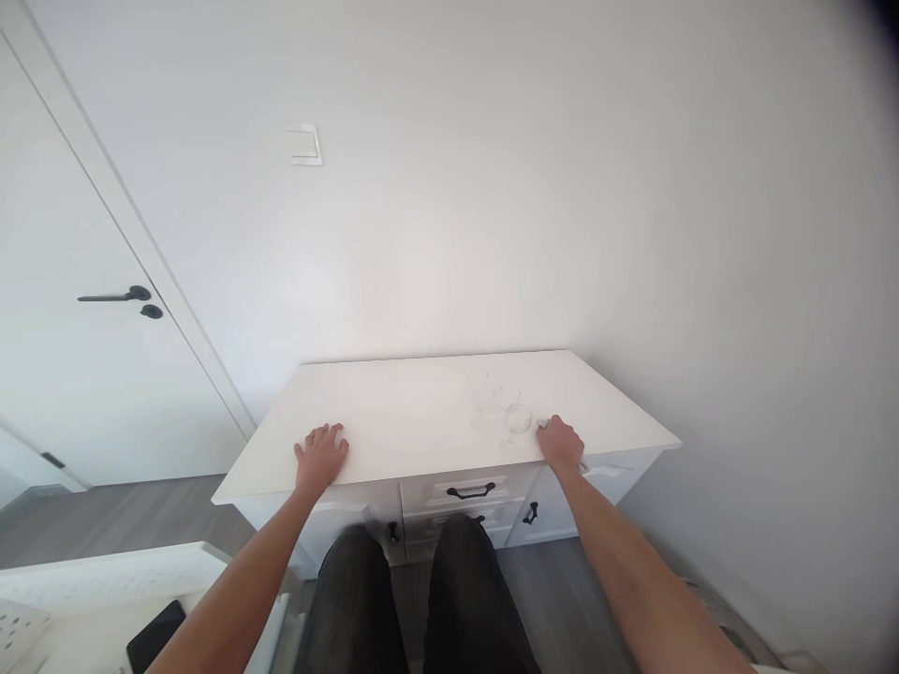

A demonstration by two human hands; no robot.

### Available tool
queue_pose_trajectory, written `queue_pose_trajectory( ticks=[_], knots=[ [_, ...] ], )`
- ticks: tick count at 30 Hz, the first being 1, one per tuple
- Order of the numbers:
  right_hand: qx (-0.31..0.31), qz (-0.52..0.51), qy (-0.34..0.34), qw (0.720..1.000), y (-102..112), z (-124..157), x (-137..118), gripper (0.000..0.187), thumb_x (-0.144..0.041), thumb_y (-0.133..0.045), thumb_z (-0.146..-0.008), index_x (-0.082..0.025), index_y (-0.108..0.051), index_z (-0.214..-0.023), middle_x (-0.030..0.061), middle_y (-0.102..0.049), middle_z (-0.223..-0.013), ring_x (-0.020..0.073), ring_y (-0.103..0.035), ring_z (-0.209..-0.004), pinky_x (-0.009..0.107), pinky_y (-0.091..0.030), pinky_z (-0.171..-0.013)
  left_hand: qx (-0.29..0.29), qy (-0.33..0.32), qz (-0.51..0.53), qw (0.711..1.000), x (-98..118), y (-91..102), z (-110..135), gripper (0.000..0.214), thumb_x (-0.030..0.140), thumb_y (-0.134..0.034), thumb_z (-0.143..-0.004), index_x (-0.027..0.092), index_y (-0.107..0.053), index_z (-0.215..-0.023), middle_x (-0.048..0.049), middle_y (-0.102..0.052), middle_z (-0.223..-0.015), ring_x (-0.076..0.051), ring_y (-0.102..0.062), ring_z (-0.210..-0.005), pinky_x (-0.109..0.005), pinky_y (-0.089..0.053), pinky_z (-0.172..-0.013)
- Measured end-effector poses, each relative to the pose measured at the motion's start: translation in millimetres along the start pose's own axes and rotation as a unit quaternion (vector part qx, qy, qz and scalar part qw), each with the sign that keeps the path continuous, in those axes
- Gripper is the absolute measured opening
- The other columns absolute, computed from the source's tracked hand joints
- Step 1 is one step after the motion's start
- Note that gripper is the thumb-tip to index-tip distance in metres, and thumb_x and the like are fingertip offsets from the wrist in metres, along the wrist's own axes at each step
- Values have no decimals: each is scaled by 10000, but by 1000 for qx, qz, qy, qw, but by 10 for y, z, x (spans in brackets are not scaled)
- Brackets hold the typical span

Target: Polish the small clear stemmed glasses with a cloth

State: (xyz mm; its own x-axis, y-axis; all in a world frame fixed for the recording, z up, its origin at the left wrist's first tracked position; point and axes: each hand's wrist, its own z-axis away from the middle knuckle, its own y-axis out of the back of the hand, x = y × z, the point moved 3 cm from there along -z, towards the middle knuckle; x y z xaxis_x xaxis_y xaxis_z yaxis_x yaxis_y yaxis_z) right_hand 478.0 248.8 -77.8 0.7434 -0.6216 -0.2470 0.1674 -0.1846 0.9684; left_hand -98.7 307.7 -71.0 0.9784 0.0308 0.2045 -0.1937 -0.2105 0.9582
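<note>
A white cabinet (414, 412) stands against the wall in front of my knees. My left hand (321, 456) lies on the left part of its top, fingers spread, with nothing in it. Near the front edge at the right, my right hand (560, 442) is closed in a fist. Small greyish bits stick out on both sides of the fist, but what it grips is mostly hidden and I cannot make it out. Just left of that hand is a round, clear ring-shaped patch (520, 418), with faint wet-looking marks around it.
Black handles (470, 490) stick out from the cabinet's drawers and doors, close to my knees (464, 552). A white door (63, 374) with a black lever is at the left. A white surface with raised sides (98, 571) holds a dark flat object (155, 635) at lower left.
</note>
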Motion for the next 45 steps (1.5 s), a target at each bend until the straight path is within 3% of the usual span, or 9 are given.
queue_pose_trajectory(
  ticks=[45],
  knots=[
    [1,-7,-7,1000,69,66,-25,322,-433,-605,-1020,-182,-648,-1219,75,-698,-1151,214,-692,-970,420,-590,-861,14,4,-2,1000,26,43,35,452,443,-597,-999,225,-574,-1394,-111,-537,-1489,-341,-470,-1389,-629,-312,-1169]
  ],
)
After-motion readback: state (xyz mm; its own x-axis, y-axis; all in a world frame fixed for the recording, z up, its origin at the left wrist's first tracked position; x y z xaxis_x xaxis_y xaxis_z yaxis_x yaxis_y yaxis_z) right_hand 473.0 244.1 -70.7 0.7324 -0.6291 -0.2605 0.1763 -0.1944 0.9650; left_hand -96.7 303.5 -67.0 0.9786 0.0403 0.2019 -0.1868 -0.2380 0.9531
